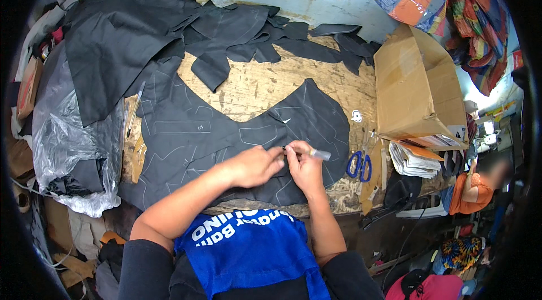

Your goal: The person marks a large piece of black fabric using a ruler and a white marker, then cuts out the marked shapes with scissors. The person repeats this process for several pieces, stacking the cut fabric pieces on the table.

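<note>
A wide piece of black leather-like material (226, 133), covered with thin pale outlines of pattern shapes, lies on the worn wooden table. Over its near right part my two hands meet. Closed around a clear-barrelled pen (320, 154) is my right hand (305, 169), with the pen's back end sticking out to the right. My left hand (257, 165) has its fingertips drawn together beside the pen's front end; what they pinch, if anything, is too small to make out. Blue-handled scissors (359, 166) lie to the right of the material.
Black offcuts (226, 31) pile up along the table's far side. An open cardboard box (403, 82) stands at the right, near a paper stack (415, 160). Clear plastic (73, 147) and pens (134, 109) lie at left. A person in orange (471, 191) sits beyond the right edge.
</note>
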### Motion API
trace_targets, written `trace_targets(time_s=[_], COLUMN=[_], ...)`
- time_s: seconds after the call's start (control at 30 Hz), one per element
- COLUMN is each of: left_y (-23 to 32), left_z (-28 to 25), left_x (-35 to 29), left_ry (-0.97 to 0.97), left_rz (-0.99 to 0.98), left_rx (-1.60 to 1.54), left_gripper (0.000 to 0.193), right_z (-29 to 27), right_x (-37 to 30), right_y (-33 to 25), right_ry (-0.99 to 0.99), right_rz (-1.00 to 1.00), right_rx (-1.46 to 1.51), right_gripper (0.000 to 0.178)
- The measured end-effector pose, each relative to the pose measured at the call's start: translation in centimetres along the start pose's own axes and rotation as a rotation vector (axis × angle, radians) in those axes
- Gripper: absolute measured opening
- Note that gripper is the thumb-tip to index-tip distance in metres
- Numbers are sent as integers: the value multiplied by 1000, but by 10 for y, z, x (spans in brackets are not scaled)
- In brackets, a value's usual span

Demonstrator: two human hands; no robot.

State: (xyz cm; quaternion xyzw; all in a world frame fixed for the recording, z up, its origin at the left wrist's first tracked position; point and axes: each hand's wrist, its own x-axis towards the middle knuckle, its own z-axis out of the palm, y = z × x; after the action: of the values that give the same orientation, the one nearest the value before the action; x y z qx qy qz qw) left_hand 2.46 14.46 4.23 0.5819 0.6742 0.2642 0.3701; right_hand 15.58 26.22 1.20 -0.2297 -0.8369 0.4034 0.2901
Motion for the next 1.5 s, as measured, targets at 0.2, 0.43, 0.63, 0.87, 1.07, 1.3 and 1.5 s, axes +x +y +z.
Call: trace_targets(time_s=[0.2,0.43,0.63,0.87,1.07,1.3,1.5], left_y=[-24,-31,-36,-41,-35,-16,-3], left_z=[-28,-31,-34,-32,-30,-22,37], left_x=[20,24,30,32,29,14,-48], left_ry=[-214,-216,-223,-197,-182,54,370], left_rz=[-49,-184,-273,-251,-232,-1,268], left_rx=[-356,-597,-742,-771,-691,-162,251], left_gripper=[61,70,68,65,68,55,48], right_z=[-2,29,44,48,25,-8,14], right_x=[-18,-22,-23,-21,-23,-12,-26], right_y=[-28,-38,-36,-33,-36,-20,2], right_ry=[-93,-132,-84,-72,-131,70,60], right_rz=[-290,-305,-172,-142,-130,-47,4], right_rx=[-428,-169,28,63,19,-87,338], right_gripper=[11,12,11,10,10,8,8])
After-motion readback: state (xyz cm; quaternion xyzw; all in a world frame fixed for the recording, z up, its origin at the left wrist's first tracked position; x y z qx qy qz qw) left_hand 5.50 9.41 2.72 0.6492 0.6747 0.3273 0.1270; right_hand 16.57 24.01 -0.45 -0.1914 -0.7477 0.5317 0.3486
